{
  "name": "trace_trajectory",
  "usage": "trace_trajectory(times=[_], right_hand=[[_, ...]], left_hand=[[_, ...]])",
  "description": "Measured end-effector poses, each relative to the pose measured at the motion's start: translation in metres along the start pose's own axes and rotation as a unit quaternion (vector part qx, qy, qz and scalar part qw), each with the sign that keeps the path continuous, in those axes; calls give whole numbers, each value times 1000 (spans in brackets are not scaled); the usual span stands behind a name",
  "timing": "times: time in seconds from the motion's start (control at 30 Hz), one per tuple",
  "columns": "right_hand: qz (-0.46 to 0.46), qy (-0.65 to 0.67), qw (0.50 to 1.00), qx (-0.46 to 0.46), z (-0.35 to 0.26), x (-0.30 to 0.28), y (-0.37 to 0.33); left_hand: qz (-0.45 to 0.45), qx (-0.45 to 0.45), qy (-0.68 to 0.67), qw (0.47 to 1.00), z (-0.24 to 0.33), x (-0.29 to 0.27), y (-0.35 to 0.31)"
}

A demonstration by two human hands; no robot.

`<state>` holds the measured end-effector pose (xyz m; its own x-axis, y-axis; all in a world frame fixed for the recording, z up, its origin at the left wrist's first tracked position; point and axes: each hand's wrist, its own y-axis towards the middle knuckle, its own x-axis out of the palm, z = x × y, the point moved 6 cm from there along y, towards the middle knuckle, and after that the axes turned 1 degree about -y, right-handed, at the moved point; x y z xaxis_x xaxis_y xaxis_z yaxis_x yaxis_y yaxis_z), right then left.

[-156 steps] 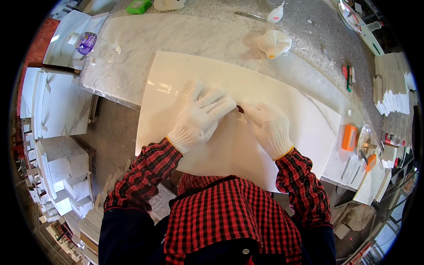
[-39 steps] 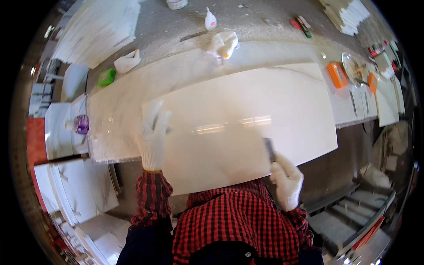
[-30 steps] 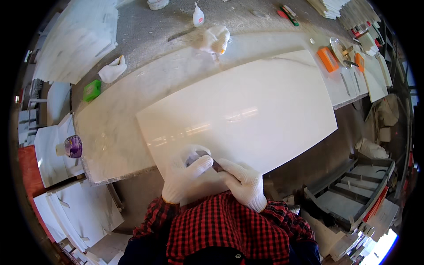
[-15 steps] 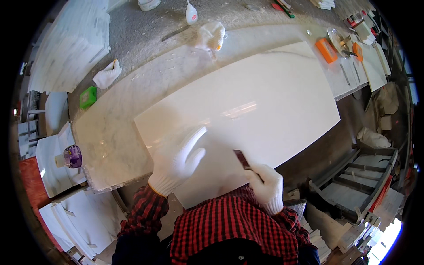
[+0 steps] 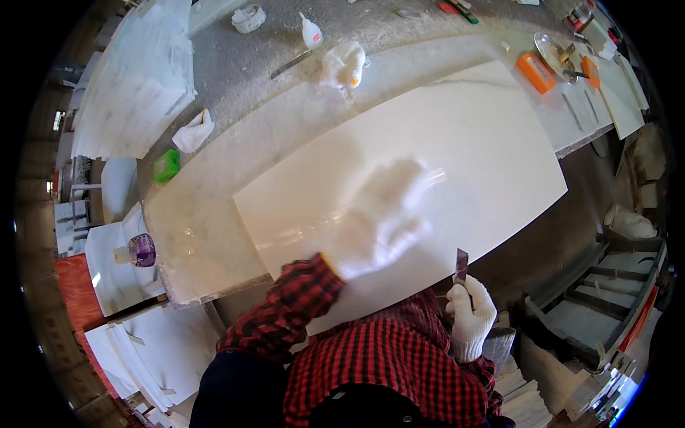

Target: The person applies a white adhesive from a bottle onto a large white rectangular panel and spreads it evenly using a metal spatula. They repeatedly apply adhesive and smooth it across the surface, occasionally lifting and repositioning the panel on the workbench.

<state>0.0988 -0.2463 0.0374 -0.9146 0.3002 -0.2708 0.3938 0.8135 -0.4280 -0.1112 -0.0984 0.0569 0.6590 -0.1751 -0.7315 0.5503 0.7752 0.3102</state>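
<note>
A large, glossy white stone slab (image 5: 492,164) lies before me with its near edge at my body. My left hand (image 5: 382,217), in a white knitted glove, is over the middle of the slab. It is smeared by motion, but the fingers look stretched out with the thumb apart, and nothing shows in it. Whether the palm touches the stone I cannot tell. Near the slab's right front edge, my gloved right hand (image 5: 471,314) is closed round a small scraper (image 5: 462,264), whose flat, dark reddish blade points up and away from me.
Under the slab is a greyish stone worktop (image 5: 196,242). Beyond it lie a crumpled white glove (image 5: 344,65), a white squeeze bottle (image 5: 311,33) and a green box (image 5: 166,166). Orange boxes (image 5: 536,73) and a metal bowl (image 5: 548,53) sit far right. Stacked slabs (image 5: 135,93) stand at left.
My left hand has swept rightward and farther over the slab. My right hand has drawn back to the right with the scraper, away from the slab's surface. The view has shifted slightly.
</note>
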Motion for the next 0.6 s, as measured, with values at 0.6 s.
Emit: trace_trajectory(times=[0.6], right_hand=[[-396, 198, 896, -39, -109, 174, 79]], left_hand=[[221, -244, -715, 617, -2, -31, -45]])
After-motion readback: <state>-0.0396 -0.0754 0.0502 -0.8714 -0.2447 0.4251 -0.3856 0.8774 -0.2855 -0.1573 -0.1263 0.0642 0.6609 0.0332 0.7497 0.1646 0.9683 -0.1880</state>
